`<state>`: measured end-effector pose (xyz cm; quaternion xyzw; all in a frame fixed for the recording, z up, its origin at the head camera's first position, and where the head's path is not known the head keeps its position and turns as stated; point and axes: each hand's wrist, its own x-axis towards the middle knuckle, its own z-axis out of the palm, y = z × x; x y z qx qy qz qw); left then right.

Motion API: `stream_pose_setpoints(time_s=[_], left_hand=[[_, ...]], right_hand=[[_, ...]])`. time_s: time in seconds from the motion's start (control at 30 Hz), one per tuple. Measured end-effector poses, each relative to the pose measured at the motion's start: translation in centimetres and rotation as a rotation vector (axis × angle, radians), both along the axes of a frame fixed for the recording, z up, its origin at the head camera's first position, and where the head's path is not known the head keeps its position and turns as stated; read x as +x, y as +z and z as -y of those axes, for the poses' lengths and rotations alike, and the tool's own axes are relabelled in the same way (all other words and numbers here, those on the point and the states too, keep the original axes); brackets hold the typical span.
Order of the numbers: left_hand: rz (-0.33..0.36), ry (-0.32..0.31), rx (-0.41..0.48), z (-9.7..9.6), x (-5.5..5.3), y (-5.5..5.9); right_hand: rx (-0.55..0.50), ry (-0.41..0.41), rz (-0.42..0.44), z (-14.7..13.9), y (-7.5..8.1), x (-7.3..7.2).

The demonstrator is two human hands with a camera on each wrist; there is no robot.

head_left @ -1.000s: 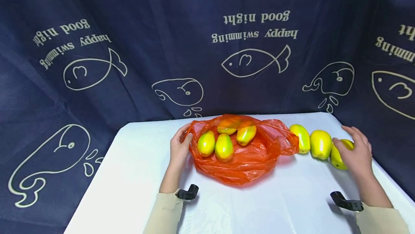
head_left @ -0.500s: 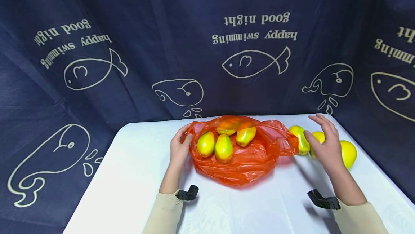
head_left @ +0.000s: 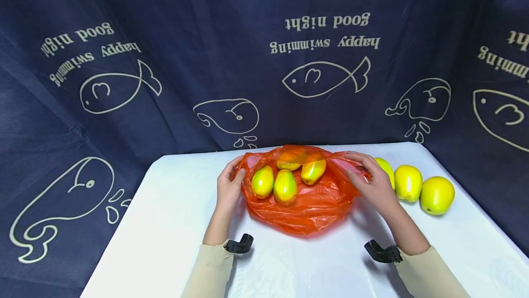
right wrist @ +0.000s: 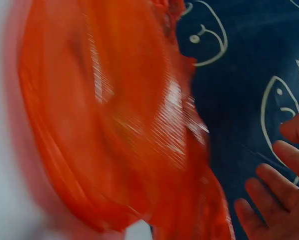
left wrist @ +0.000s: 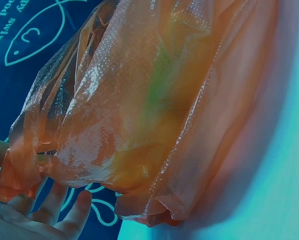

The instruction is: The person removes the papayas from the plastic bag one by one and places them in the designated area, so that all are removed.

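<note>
Head view first. Partly hidden behind the right hand [head_left: 377,188]: the nearest of three loose fruits, a yellow-green one [head_left: 387,169] just beside the bag's right edge. Past it on the white bench [head_left: 144,224], in plain sight: a middle fruit [head_left: 408,183] and an outer fruit [head_left: 437,195]. Cut off by the lower border: both beige sleeves [head_left: 430,272]. Cropped at top and right: prints on the dark blue cloth [head_left: 186,59]. In mid-bench, between the hands: a thin red plastic bag [head_left: 306,217], crumpled, glossy, gaping towards the camera. Inside, four fruits [head_left: 285,187], yellow shading to green, the rear ones veiled by film. On the bag's left rim, the left hand [head_left: 228,188], pinching; at the right rim, right-hand fingers spread, contact impossible to tell.

Left wrist view. Largely out of frame at lower left: the left hand, with film between thumb and fingers. Through translucent orange-red folds, only smears of yellow and green, too vague to count.

Right wrist view. Bag blurred, contents unreadable. Cropped at the right border: the right hand, fingers loosely spread, apart from the film.
</note>
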<state>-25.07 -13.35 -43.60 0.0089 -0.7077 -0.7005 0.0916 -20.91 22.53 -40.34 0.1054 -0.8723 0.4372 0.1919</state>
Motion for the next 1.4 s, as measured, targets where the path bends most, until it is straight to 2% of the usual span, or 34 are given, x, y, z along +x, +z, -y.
stream_pose_setpoints(time_s=[0.17,0.3,0.53,0.77,0.97,1.2,1.4], left_hand=[[0.022,-0.009,-0.006,0.0,-0.1,0.1],[0.029,-0.005,-0.009,-0.1,-0.1,0.2],[0.012,0.003,-0.008,0.0,-0.1,0.0],[-0.011,0.001,-0.011,0.0,0.1,0.0],[-0.006,-0.003,-0.015,0.1,0.1,-0.1],[-0.001,-0.011,-0.017,-0.1,0.2,-0.1],[-0.001,-0.009,-0.017,-0.1,0.2,-0.2]], right_hand=[[0.012,0.106,0.091,0.8,-1.2,-1.1],[0.021,0.128,0.154,1.1,-1.7,-2.2],[0.036,0.096,0.265,1.9,-2.7,-4.0],[-0.013,0.118,0.284,2.5,-3.6,-5.4],[0.026,0.104,0.348,3.2,-4.3,-6.4],[0.073,0.066,0.355,4.2,-5.2,-7.3],[0.056,0.056,0.399,4.7,-6.3,-7.9]])
